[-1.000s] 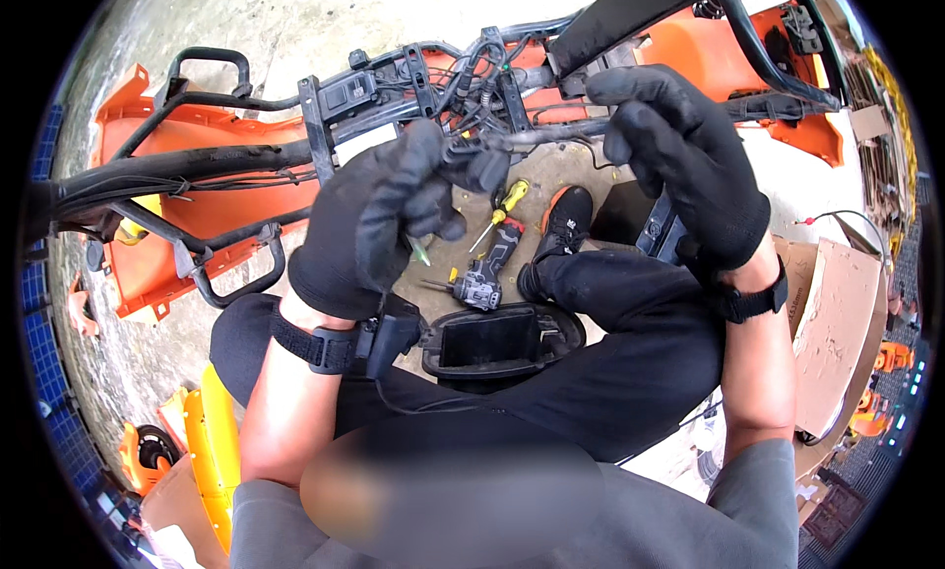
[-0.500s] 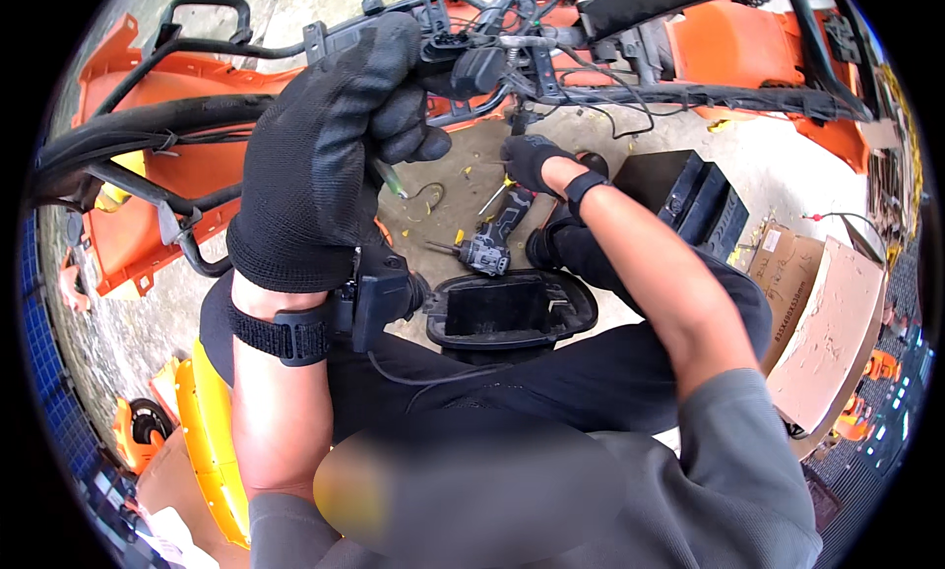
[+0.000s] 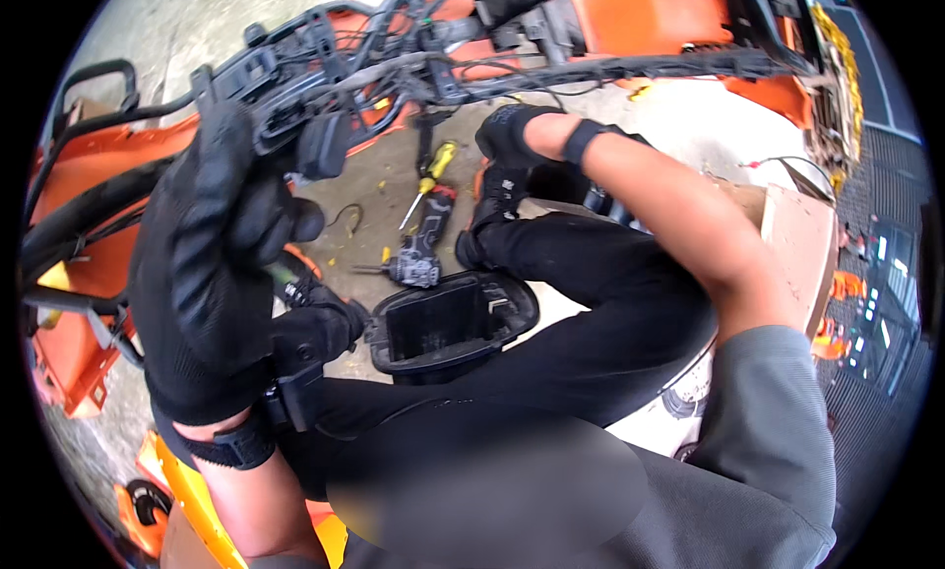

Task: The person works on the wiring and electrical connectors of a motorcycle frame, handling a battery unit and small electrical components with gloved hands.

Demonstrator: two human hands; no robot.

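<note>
Up close to the camera, at the left of the view, a black wiring harness (image 3: 325, 77) with its connector block is held raised by the left hand (image 3: 212, 244), whose gloved fingers are curled shut around it. Farther out, the right hand (image 3: 507, 136) is stretched toward the cluster of cables where the harness runs on along the black tube frame (image 3: 630, 67) and its orange panels (image 3: 640, 18); its fingers appear bent inward among the wires, but whether anything is actually pinched cannot be told, since the fingertips are turned away.

The step in hand is judged to be the sorting or freeing of a lead in the bundle, with the harness steadied by one hand while the other feels for a plug. For the next move, a firm hold on the connector body (not on the thin wires) would be called for, and slack kept in the bundle so nothing is strained.

On the concrete floor (image 3: 384, 185) between the knees lie a yellow-handled screwdriver (image 3: 428, 175) and a small power driver (image 3: 423, 244), with an open black plastic housing (image 3: 448, 323) just below them.

Much is obscured: the palm of the left hand is hidden by its own back, the harness ends are lost in the tangle, and the lower middle of the picture is blurred.
</note>
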